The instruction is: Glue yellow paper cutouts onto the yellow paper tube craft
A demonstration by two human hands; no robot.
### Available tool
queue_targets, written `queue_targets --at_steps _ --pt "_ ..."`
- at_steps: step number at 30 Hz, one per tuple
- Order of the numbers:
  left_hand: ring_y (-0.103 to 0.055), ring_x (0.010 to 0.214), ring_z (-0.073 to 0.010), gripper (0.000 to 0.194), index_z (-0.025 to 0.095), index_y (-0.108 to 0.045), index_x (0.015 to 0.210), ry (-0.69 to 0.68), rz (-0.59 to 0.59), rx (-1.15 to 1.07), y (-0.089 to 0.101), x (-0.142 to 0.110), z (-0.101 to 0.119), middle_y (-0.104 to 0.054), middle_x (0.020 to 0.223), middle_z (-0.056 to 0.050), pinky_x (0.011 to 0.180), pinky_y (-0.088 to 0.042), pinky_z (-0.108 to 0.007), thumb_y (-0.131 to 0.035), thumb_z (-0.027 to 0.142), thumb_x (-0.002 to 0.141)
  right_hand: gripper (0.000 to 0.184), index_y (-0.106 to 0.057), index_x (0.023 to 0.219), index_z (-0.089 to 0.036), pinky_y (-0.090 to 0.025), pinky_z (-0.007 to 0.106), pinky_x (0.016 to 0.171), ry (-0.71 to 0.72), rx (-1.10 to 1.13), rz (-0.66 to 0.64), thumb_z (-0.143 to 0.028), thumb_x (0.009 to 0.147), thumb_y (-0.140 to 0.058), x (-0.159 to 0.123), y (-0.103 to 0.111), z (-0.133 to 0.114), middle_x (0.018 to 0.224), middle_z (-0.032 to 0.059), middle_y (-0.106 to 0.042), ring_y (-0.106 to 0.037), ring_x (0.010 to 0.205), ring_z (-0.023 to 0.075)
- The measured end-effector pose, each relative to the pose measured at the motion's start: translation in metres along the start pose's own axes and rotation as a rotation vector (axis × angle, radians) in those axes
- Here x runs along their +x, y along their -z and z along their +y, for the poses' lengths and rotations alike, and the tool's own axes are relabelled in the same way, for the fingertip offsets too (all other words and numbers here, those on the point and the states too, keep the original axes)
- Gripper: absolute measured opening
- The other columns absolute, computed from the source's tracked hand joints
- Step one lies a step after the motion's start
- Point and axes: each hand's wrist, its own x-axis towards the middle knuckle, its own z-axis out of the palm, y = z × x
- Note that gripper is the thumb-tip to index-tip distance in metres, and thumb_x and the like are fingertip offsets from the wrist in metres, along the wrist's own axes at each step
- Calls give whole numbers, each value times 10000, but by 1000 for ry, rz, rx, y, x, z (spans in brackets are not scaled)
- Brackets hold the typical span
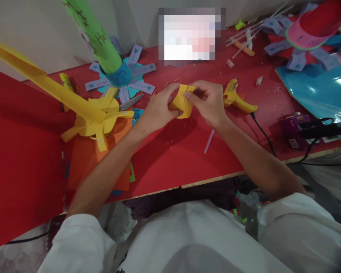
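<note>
A small piece of yellow paper (184,104), bent into a curve, is held up over the red table (170,151). My left hand (159,104) grips its left side, thumb low and fingers behind. On the upper right, my right hand (210,100) pinches the paper near its top edge, where a narrow slit or seam shows. Just right of that hand lies a yellow glue gun (240,99) with a black cord. A pale pink paper strip (209,141) rests on the table below my right wrist.
Left stand a yellow paper tube on a petalled base (99,117) and a green tube (102,45) on a blue base. Scissors (132,101) lie beside orange sheets (99,163). Right are a purple power box (297,131), a blue sheet (309,91) and a red-and-pink tube (307,32).
</note>
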Motion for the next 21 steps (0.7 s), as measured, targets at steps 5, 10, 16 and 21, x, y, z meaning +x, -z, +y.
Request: queue_targets --at_steps 5,10,16,21 --pt "-742 1081 -263 588 257 -636 1360 -6 -22 38 2 -1 8 -765 1269 -43 949 -584 -418 -793 151 803 429 -709 817 -290 -650 421 769 -21 -21 0 -701 883 -811 0 0 1 798 1 -682 -687 793 217" --pt "-734 1080 -259 607 248 -646 1348 -7 -15 72 2 -1 10 -770 1267 -37 943 -574 -408 -779 114 771 402 -714 791 -310 -651 440 752 -16 -50 5 -686 874 -826 0 1 0 789 12 -699 -682 760 229" --pt "-731 966 -238 558 261 -650 1343 8 -22 52 2 -1 8 -771 1118 -15 881 -567 -398 -775 142 812 387 -720 784 -301 -629 439 747 16 -58 6 -656 880 -839 1 2 -2 777 10 -688 -661 753 221" --pt "-717 940 -233 550 283 -653 1345 0 -7 74 5 -1 9 -760 1054 0 865 -564 -399 -777 151 826 418 -725 790 -289 -621 416 771 8 -46 14 -682 868 -844 0 0 -3 775 -4 -684 -651 752 203"
